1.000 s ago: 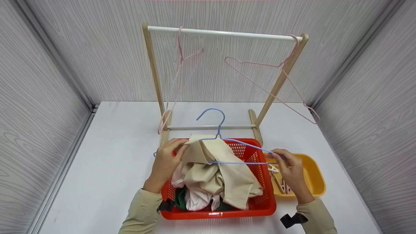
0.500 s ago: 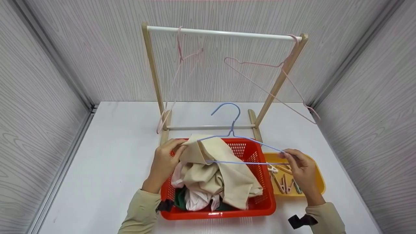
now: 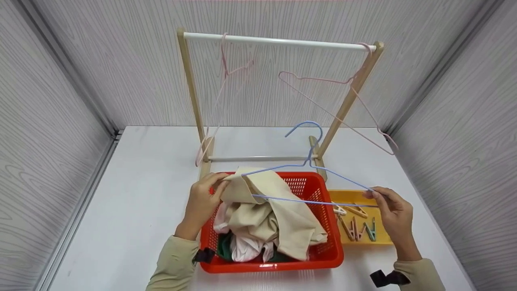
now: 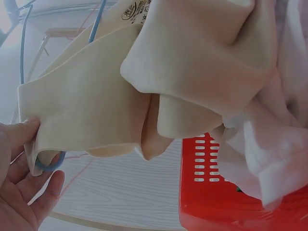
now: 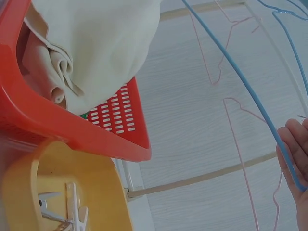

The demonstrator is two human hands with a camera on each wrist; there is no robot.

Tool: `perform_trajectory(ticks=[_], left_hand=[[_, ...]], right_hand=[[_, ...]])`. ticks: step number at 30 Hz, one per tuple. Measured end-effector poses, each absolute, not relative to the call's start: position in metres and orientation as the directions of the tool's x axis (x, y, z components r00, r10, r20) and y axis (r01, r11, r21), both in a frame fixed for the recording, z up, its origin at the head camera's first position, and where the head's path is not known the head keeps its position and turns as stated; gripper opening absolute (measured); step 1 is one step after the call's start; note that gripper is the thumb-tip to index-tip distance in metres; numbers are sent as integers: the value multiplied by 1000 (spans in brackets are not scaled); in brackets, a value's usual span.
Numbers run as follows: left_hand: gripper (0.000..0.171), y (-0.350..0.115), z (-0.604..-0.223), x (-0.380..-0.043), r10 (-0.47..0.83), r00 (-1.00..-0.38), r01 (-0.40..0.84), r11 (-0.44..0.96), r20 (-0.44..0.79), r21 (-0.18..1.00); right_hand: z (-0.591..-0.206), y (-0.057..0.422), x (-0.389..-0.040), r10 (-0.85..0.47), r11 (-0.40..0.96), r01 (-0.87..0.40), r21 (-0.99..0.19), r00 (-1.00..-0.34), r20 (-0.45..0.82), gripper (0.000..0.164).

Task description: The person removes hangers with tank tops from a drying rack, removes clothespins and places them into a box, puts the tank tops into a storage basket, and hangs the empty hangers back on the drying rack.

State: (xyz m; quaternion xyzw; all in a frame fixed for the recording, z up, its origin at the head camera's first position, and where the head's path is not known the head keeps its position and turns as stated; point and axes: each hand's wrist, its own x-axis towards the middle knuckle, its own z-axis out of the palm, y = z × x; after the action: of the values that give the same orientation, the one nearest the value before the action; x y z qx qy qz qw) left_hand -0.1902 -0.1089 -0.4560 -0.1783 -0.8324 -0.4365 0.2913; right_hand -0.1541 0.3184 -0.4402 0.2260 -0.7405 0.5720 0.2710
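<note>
My left hand (image 3: 201,204) pinches the edge of a beige garment (image 3: 293,224) between thumb and fingers, over the red basket (image 3: 270,266). A printed label (image 4: 136,9) shows on the garment's inner side in the left wrist view. The left part of a blue wire hanger (image 3: 341,178) runs inside the garment; its rounded tip shows at the opening beside my left fingers. My right hand (image 3: 398,216) grips the hanger's right end, above the yellow container (image 3: 379,238). The hook points up, apart from the rack. Most of the garment lies bunched in the basket.
Behind the basket stands a rack with a white rail (image 3: 278,41) and wooden legs. Two pink hangers hang from it, one left (image 3: 218,101), one right (image 3: 323,107). White and dark green cloth (image 3: 244,248) lies in the basket. Several clothespins (image 3: 355,230) lie in the yellow container.
My right hand has moved right, drawing the blue hanger with it; its hook has shifted right and up. My left hand has barely moved and still pinches the garment.
</note>
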Motion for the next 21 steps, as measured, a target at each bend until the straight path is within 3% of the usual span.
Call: perform_trajectory(ticks=[8,17,21], left_hand=[[15,-111,-454,-189,30,-788,519,570,615,637],[15,-114,-458,-189,19,-789,512,573,614,641],[14,-117,-459,-190,14,-794,503,577,608,643]], right_hand=[[-439,331,-151,-3,131,-668,-732,-739,674,15],[-435,342,-147,54,171,-651,-739,-743,667,13],[-434,348,-146,63,87,-679,-729,-726,685,14]])
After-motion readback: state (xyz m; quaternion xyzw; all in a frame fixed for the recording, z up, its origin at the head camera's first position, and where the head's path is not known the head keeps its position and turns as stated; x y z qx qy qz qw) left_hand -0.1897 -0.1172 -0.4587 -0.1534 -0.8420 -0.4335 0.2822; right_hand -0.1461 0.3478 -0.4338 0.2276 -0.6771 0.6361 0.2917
